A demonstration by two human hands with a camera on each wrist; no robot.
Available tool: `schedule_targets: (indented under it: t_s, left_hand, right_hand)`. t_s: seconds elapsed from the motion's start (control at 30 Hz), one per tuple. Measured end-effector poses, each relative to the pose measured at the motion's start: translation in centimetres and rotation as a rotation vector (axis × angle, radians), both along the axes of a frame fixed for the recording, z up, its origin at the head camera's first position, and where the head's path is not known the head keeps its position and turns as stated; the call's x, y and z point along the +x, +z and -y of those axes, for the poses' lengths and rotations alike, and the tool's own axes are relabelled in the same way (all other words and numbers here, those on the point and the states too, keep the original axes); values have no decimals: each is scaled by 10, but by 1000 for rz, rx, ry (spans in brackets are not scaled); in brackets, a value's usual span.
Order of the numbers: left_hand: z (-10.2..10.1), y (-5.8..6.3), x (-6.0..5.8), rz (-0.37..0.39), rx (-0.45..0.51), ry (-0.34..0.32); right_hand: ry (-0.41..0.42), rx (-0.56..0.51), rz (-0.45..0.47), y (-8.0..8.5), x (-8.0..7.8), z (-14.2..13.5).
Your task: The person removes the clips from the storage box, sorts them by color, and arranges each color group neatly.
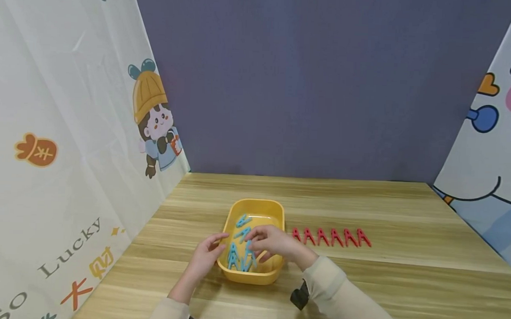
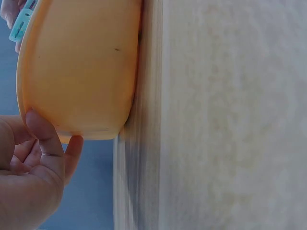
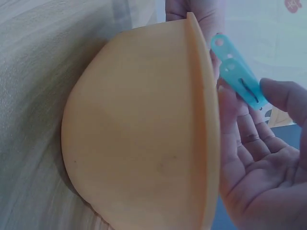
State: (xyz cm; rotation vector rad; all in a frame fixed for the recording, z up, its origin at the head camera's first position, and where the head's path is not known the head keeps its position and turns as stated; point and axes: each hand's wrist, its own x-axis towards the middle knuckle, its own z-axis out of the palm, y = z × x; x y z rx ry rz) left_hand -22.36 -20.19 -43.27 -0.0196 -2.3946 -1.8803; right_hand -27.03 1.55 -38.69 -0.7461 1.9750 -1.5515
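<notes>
A yellow plastic bin [image 1: 255, 278] stands on the table with several light-blue clothespins [image 1: 233, 259] lying in it. My left hand [image 1: 205, 254] holds the bin's left rim; the left wrist view shows the thumb and a finger against its outer wall. Over the right side of the bin, my right hand [image 1: 274, 241] pinches a light-blue clothespin [image 3: 237, 72] between thumb and fingertip. That clothespin is above the rim in the right wrist view. Right of the bin, several red clothespins [image 1: 335, 237] lie in a row, with the nearest partly behind my right hand.
The wooden table [image 1: 403, 286] extends to both sides of the bin. A dark panel [image 1: 304, 86] rises at its back edge. Printed white sheets [image 1: 92, 102] hang at the left and right sides.
</notes>
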Motion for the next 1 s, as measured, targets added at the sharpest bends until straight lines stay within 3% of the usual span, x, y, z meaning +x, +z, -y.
schedule_targets:
  t_s: [0.33,1.0]
  left_hand:
    - [0,-1,-1,-3,-18,15]
    - [-2,1,3,-29,-31,0]
  right_hand:
    - [-3,-29,2,9,-1,-13]
    - [-74,-95,50,11,-6,-39]
